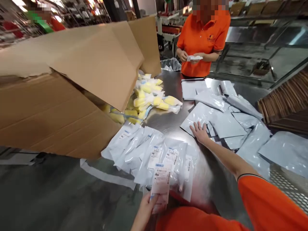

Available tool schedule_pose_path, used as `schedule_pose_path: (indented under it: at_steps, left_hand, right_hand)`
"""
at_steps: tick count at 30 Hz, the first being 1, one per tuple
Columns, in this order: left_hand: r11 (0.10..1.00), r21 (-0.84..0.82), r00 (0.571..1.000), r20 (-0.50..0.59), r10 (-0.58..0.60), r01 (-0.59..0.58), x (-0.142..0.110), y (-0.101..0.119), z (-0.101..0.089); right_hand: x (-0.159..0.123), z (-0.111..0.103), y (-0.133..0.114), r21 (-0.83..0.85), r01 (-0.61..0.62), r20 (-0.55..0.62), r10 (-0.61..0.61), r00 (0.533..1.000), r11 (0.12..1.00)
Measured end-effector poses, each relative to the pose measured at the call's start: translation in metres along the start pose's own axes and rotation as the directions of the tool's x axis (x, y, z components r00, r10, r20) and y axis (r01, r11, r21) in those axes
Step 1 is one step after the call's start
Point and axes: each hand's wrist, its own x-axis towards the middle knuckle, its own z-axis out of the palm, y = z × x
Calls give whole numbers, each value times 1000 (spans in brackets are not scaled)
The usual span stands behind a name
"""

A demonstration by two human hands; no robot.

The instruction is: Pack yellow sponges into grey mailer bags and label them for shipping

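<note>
Steel table [170,86] — racks [79,19] behind | left hand [144,215] gripping labelled bag [160,183] | right hand [199,133] open, flat on grey mailers [226,126]

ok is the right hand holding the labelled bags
No, the right hand rests on silver mailers; the left hand holds a labelled bag.

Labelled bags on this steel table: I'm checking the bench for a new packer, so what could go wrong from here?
The labelled bags by the left hand lie near the edge of the steel table and might slide off. The yellow-filled packets spilling from the tipped carton could drift into them and get mixed up.
</note>
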Motion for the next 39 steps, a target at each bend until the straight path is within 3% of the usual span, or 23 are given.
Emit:
schedule_pose_path:
  at_steps: [2, 5, 9, 12, 13, 15, 18, 20, 21, 24, 26, 29, 32, 35, 37, 39]
  left_hand:
    - [1000, -21, 1000, -9, -9, 9, 2, 3, 2]
    - [997, -70, 1000, -19, 20, -21, -7, 11, 4]
    - [957, -285, 994, -112, 19, -50, -28, 15, 3]
    - [919, -384, 974, -226, -1, -88, -47, 12, 2]
    - [921, -379, 968, -251, -7, -92, -53, 11, 2]
    - [949, -299, 959, -282, 13, -101, -63, 8, 3]
    - [983, -113, 953, -283, 107, -144, -73, 0, 5]
    - [982, -53, 955, -249, 160, -179, -76, -6, 7]
    - [982, -62, 964, -210, 160, -177, -77, -8, 8]
    - [966, -190, 984, -30, 174, -176, -80, -3, 9]
    - [937, -266, 969, 43, 244, -224, -78, 9, 9]
    - [937, -198, 957, -29, 288, -288, -67, 31, 15]
    - [960, -46, 950, -165, 266, -277, -50, 43, 24]
    - [969, 39, 948, -203, 247, -244, -36, 36, 26]
    - [980, 17, 972, -125, 199, -199, -32, 23, 18]
    - [991, -22, 991, -26, 129, -130, -31, 6, 4]
  right_hand:
    - [4, -8, 16, 27, 35, 21, -36, 999, 999]
    - [-5, -24, 2, 134, 89, -25, -86, 996, 987]
    - [-50, -30, -70, 372, 357, -187, -308, 933, 857]
    - [-95, -21, -128, 501, 483, -25, -545, 838, 718]
    - [-105, -19, -142, 539, 476, 46, -588, 807, 695]
    - [-116, -21, -159, 634, 402, 102, -587, 803, 661]
    - [-111, -39, -169, 876, 171, 122, -550, 826, 450]
    - [-106, -52, -176, 949, 9, 192, -603, 774, 314]
    - [-106, -57, -180, 955, -36, 221, -625, 749, 295]
    - [-121, -63, -194, 938, -49, 255, -586, 770, 343]
    - [-139, -63, -201, 930, -40, 253, -556, 791, 365]
    - [-165, -60, -208, 911, 26, 221, -540, 812, 412]
    - [-178, -58, -208, 824, 155, 142, -463, 875, 545]
    - [-161, -55, -195, 770, 208, 102, -437, 894, 603]
    - [-131, -48, -180, 776, 175, 66, -355, 932, 606]
    - [-92, -35, -166, 742, 107, 32, -195, 980, 662]
